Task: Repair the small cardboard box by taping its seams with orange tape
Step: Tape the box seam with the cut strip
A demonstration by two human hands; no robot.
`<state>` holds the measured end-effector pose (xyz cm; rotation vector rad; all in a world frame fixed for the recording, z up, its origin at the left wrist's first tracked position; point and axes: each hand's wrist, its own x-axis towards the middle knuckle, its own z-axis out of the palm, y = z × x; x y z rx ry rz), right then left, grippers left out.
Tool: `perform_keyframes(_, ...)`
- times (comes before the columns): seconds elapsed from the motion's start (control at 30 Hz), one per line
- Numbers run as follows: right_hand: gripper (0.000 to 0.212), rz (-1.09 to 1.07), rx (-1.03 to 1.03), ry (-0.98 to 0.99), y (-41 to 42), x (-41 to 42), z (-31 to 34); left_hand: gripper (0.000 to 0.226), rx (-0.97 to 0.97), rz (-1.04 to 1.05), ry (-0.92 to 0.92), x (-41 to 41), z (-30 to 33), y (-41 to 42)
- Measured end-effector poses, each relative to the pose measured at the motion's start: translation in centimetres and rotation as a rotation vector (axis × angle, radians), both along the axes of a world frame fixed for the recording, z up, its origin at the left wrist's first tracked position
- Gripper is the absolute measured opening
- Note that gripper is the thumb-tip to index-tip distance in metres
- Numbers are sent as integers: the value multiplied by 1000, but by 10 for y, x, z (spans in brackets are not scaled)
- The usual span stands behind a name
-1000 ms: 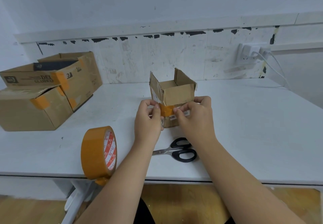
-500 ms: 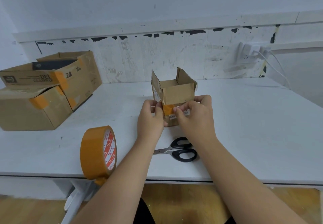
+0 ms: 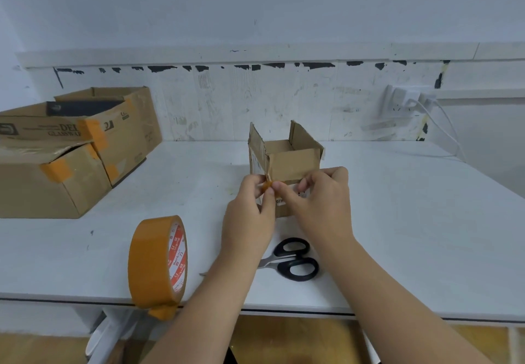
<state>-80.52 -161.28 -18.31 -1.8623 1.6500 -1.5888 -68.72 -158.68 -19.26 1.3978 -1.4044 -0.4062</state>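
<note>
The small cardboard box (image 3: 292,162) stands in the middle of the white table (image 3: 397,221) with its top flaps up. A short piece of orange tape (image 3: 268,185) lies on the box's near left corner seam, mostly covered by fingers. My left hand (image 3: 250,216) grips the box's left side, thumb at the tape. My right hand (image 3: 322,201) curls round the front and right side, its thumb pressing beside the tape. The orange tape roll (image 3: 154,261) stands on edge near the table's front edge, its loose end hanging over.
Black-handled scissors (image 3: 295,260) lie under my wrists, just behind the front edge. Two larger cardboard boxes (image 3: 56,184) patched with orange tape are stacked at the far left. A wall socket with a white cable (image 3: 406,102) is at the back right.
The orange strip showed wide on the box's front face; now my thumbs have closed together over the left corner and cover most of it. The box has hardly moved.
</note>
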Motion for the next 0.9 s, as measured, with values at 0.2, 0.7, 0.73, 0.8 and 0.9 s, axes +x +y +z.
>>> perform_keyframes(0.2, 63, -65, -59, 69, 0, -1, 7, 10, 17, -77, -6, 5, 3, -1)
perform_keyframes(0.7, 64, -48, -162, 19, -6, 6, -8, 16, 21, 11, -59, 2, 0, 3)
perform_keyframes(0.73, 64, -52, -162, 26, -7, 7, -9, 17, 18, 2, -57, 2, -1, 3)
perform_keyframes(0.8, 64, -42, -157, 25, -8, 5, -10, 18, 36, -6, -58, 4, -1, 4)
perform_keyframes(0.9, 62, -6, -159, 32, -7, 1, -11, 18, 56, -4, -28, 4, -1, 6)
